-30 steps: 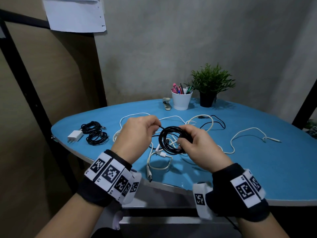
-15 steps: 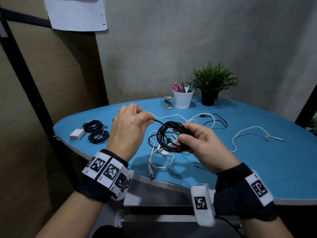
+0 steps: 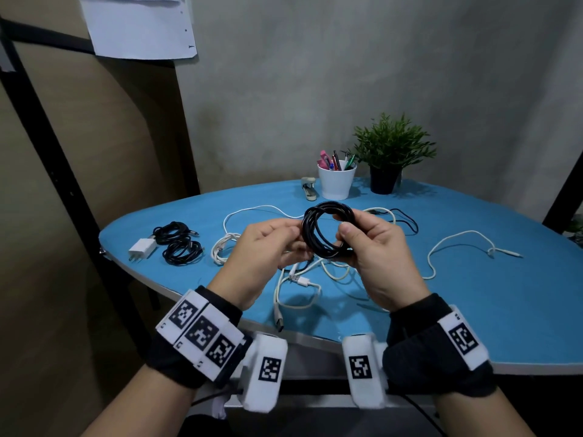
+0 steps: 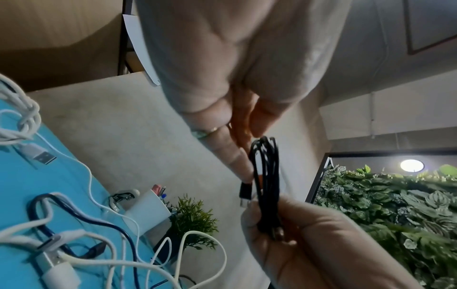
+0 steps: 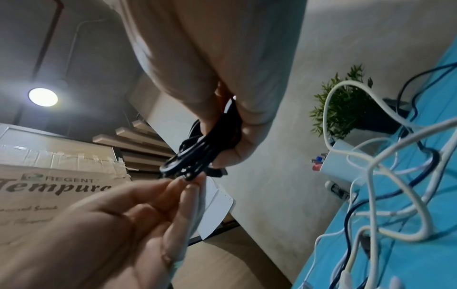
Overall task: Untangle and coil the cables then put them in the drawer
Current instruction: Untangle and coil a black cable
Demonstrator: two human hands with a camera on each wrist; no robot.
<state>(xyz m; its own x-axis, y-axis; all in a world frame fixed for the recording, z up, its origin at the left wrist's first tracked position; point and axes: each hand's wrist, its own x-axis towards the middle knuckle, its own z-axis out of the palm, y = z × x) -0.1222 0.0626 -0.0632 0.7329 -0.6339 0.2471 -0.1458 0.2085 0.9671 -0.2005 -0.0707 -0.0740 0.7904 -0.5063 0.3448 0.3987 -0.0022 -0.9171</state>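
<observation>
Black cable coil (image 3: 328,230) was held up between both hands above the near part of the blue table (image 3: 473,304), lifted clear so the loops stayed round and didn't snag the loose cables underneath; right hand (image 3: 375,247) was clamped on the coil's right side, thumb in front and fingers curled behind, acting as the anchor; left hand (image 3: 262,247) pinched at the coil's left edge, and in the left wrist view its fingertips (image 4: 243,168) sat at the black plug end (image 4: 245,192) beside the loops, probably tucking the tail in to lock the coil; hands were close together, only the coil between them; directly below lay the tangled white cables (image 3: 299,279) still uncoiled, one white cable (image 3: 457,244) trailing off to the right, a thin dark cable (image 3: 407,220) behind the right hand; well to the left two coiled black cables (image 3: 181,244) sat just beside a white charger (image 3: 142,249), likely parked there as finished ones awaiting the drawer; drawer not visible in any view; pen cup (image 3: 336,181), stapler (image 3: 309,189) and potted plant (image 3: 391,152) stood at the far edge, out of the work area
</observation>
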